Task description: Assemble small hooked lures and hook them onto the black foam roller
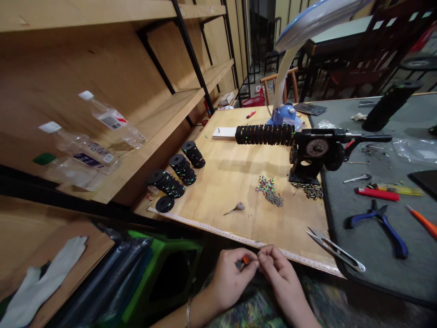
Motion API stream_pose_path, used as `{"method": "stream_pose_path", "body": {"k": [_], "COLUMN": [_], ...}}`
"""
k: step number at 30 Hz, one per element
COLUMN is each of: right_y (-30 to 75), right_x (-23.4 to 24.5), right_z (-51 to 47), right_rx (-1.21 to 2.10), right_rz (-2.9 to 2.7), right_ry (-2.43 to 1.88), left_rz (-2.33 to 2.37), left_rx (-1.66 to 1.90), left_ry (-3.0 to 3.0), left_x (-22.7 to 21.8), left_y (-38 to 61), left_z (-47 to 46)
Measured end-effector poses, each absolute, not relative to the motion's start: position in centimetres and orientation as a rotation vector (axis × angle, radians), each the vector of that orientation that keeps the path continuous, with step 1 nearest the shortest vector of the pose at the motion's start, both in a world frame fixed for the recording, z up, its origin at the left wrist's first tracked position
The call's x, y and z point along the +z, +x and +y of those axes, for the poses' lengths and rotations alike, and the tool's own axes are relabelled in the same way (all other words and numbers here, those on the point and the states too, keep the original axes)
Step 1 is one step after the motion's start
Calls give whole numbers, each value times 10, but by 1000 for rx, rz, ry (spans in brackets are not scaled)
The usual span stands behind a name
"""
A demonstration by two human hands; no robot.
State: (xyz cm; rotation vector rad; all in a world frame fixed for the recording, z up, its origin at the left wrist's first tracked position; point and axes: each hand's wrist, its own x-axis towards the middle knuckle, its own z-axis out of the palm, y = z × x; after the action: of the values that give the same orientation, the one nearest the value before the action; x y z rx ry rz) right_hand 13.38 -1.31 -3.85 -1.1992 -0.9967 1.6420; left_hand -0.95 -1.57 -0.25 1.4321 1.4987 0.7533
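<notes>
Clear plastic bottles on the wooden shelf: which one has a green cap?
The lowest clear plastic bottle, nearest the viewer; the middle bottle and upper bottle both have white caps.

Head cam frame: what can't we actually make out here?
Head view: small orange-and-dark piece in the left hand, mostly covered by fingers, too small to identify.
Whether the right hand grips it or only touches: hidden by its own fingers.
Blue-and-white desk lamp: head cut off by top edge.
Clear plastic bottles: labels blurred.
Pile of tiny shiny metal parts: too small to identify.
</notes>
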Motion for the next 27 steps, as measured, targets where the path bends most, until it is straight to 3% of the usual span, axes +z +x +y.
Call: {"method": "stream_pose_path", "body": {"k": [14, 23, 27], "right_y": [137, 146, 146], "right_x": [-31, -40, -36], "right_z": [-16, -14, -11], "right_rx": [1382, 1260, 1259], "right_rz": [-1454, -1426, -1351], "right_ry": [-1252, -1272, -1272], "left_rz": [1520, 1728, 2052], "left_rx": [846, 1185, 934], "left_ry": [1182, 1304, 1663], "left_x": [22, 25, 26], "left_y": [-46, -86, -104], "left_z": [4, 49, 79]}}
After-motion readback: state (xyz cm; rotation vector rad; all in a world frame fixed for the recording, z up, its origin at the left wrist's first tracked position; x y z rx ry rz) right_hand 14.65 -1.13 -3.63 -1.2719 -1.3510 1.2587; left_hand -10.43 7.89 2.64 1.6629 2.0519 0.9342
